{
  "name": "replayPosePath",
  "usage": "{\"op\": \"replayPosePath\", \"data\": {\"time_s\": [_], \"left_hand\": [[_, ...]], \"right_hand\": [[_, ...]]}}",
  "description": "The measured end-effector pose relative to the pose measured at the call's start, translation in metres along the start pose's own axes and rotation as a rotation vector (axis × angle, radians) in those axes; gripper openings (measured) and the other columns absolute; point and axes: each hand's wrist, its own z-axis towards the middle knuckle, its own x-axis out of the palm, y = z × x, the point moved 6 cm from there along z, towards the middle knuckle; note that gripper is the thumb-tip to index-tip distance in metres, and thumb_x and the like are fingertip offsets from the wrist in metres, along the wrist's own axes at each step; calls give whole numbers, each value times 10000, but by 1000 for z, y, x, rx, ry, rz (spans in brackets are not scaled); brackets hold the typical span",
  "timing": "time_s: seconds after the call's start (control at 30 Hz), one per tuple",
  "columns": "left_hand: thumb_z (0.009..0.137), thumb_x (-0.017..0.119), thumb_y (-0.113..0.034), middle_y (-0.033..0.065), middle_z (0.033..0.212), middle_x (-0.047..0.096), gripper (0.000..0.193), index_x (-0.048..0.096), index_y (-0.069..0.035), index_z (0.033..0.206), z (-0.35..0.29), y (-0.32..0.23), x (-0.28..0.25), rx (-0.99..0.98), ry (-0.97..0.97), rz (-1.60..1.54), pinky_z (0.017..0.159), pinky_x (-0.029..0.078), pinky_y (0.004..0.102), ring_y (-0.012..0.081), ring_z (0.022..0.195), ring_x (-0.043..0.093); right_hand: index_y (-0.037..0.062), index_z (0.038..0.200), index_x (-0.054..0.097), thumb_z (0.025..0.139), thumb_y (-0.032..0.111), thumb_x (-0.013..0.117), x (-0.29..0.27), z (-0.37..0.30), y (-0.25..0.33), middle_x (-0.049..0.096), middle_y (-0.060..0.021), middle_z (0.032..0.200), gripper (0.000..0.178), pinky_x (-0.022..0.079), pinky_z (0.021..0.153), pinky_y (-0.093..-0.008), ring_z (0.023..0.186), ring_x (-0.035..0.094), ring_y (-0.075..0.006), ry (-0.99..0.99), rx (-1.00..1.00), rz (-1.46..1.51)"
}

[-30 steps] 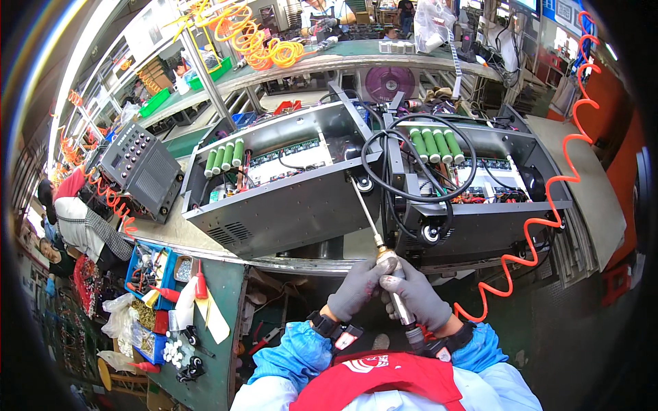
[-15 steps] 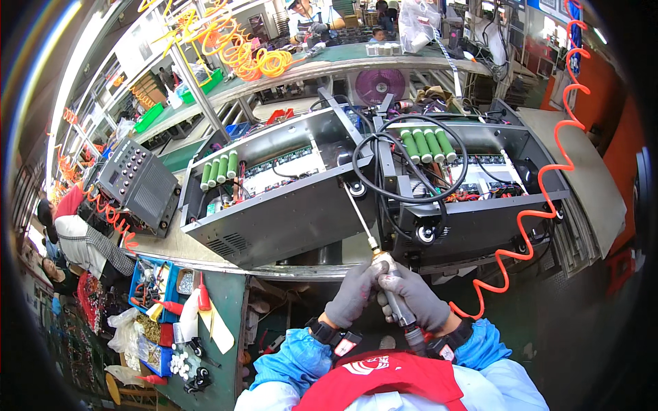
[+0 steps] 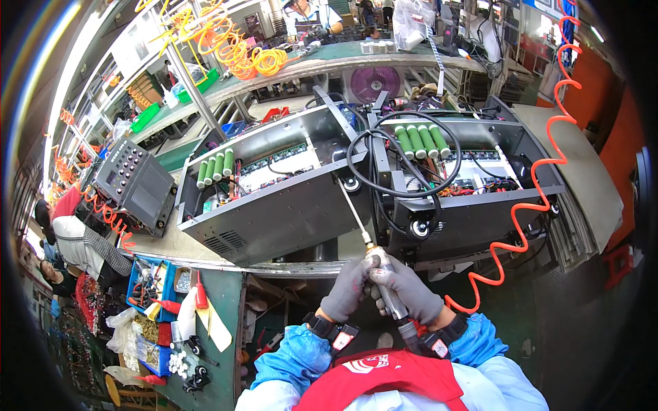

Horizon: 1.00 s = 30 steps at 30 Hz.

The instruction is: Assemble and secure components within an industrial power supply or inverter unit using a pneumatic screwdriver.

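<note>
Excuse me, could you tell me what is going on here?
A person's gloved left hand and right hand hold a long driver. Its tip is beside a caster at the left cabinet's corner; whether it touches is unclear. The right cabinet stands alongside, a black cable looped over it. Both cabinets are open.

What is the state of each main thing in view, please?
Driver: gripped; whether running, cannot tell
Left hand: gloved, closed around driver's front
Right hand: gloved, closed around driver's body
Left cabinet: open on top, insides exposed
Right cabinet: open on top, insides exposed
Black cable: lying in loops
Orange hose: coiled, partly stretched
Larger blue bin: uncovered, filled
</note>
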Motion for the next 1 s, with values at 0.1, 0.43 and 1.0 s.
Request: {"op": "replayPosePath", "data": {"time_s": [0.1, 0.43, 1.0], "left_hand": [[941, 531, -457, -21, 617, 551, 403, 627, -71, 878, -2, 4, 2, -4, 4, 12, 418, 301, 209, 54, 488, 466], [931, 542, -469, -8, 645, 606, 402, 647, -83, 891, 8, 6, 31, -19, 111, 90, 429, 313, 198, 64, 501, 512], [936, 538, -494, -28, 622, 557, 427, 633, -83, 874, 16, -8, 33, -21, 56, 177, 438, 294, 195, 38, 512, 459]], "right_hand": [[104, 1251, 479, 902, 206, 639, 1, -3, 1, 596, -46, 783, 397, 490, 458, -283, 538, 575, -133, 30, -49, -41], [117, 1430, 352, 886, 155, 647, -33, -13, -9, 610, -65, 822, 620, 512, 490, -280, 606, 590, -132, -38, -117, -45], [111, 1252, 474, 916, 235, 638, -44, -3, -1, 621, -59, 801, 394, 501, 476, -292, 576, 591, -139, 32, -27, 58]]}}
